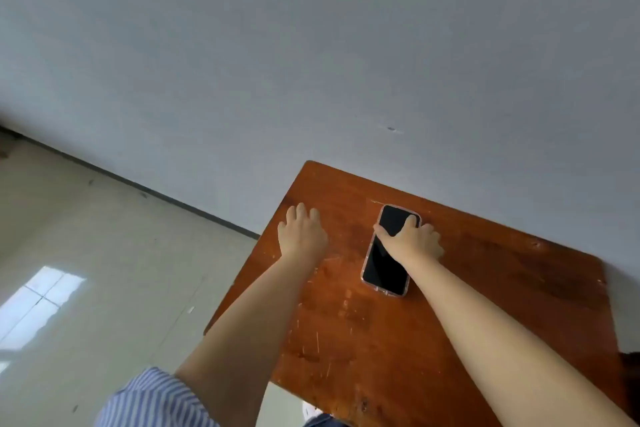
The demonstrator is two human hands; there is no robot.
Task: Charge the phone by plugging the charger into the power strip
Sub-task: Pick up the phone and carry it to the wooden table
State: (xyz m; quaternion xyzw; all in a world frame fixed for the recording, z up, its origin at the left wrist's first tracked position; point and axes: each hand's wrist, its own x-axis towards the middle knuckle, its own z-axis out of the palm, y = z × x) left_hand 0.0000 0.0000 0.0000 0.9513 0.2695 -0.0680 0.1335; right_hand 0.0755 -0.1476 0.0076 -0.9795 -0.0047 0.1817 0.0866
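– What's in front of you? 
– Your wooden table (450, 305), reddish-brown, scratched, fills the lower right of frame, far edge against the wall.
– On it? 
– A phone (386, 265), dark screen up, at centre right. Your left hand (302, 234) rests flat, your right hand (414, 240) lies over the phone.

We see two bare forearms ending in a left hand (302, 233) and right hand (414, 240), the left arm wearing a blue-and-white striped sleeve (152, 399) (pushed up, near left corner).

Phone (388, 258) middle under right hand (414, 241); grip unclear.
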